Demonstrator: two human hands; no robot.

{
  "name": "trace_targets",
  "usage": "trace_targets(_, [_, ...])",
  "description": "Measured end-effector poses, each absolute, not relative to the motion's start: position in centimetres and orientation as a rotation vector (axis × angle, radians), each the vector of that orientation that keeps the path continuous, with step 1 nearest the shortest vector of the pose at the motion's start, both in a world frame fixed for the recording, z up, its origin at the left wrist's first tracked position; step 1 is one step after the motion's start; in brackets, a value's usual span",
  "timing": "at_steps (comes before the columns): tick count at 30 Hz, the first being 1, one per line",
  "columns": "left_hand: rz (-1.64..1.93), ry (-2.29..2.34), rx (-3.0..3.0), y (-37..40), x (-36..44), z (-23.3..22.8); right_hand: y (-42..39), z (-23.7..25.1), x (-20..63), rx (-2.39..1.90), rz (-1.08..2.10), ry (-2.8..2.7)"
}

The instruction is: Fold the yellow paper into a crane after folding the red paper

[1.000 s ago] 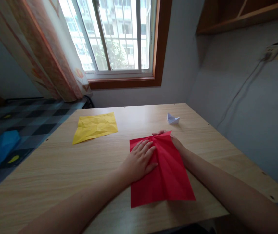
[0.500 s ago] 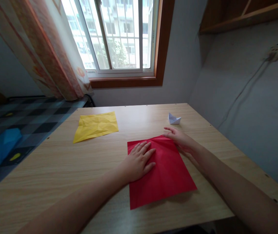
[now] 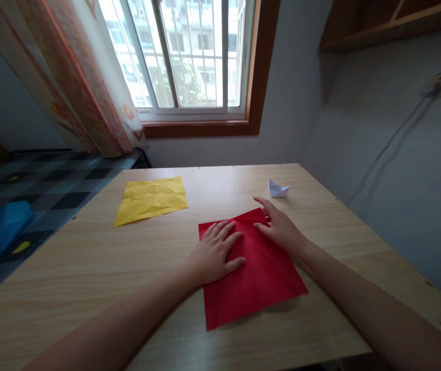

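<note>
Change: a second ago the far part of the red paper (image 3: 259, 278) stood up in a ridge under the right hand; now the sheet lies flat on the wooden table (image 3: 89, 268), and the right hand has come onto its far right part.
Meaning: the sheet looks pressed down and smoothed, held by both palms at once.
Yellow paper (image 3: 151, 198): crumpled, lying flat well to the left of the left hand and beyond it, apart from the red sheet.
Left hand (image 3: 215, 253): fingers spread, palm down on the left part of the red sheet; it pinches nothing.
Right hand (image 3: 280, 229): fingers spread, flat on the far right part of the sheet, just beside the left hand.
White folded paper (image 3: 277, 189): small, just beyond the right hand's fingertips, not touching them.
In the way: nothing lies between the hands or on the red sheet.
</note>
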State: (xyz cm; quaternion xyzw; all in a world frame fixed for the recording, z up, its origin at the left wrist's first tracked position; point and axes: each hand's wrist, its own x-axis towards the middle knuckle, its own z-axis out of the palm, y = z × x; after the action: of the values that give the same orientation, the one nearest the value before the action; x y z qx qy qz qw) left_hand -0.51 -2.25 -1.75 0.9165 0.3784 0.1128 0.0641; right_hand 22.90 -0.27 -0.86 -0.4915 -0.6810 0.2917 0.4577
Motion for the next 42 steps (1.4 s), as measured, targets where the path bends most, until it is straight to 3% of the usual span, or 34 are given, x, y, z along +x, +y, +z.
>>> trace_targets(42, [0.254, 1.198, 2.71, -0.3, -1.3, -0.7, -0.7, -1.6, 22.4, -0.922, 0.342, -2.417])
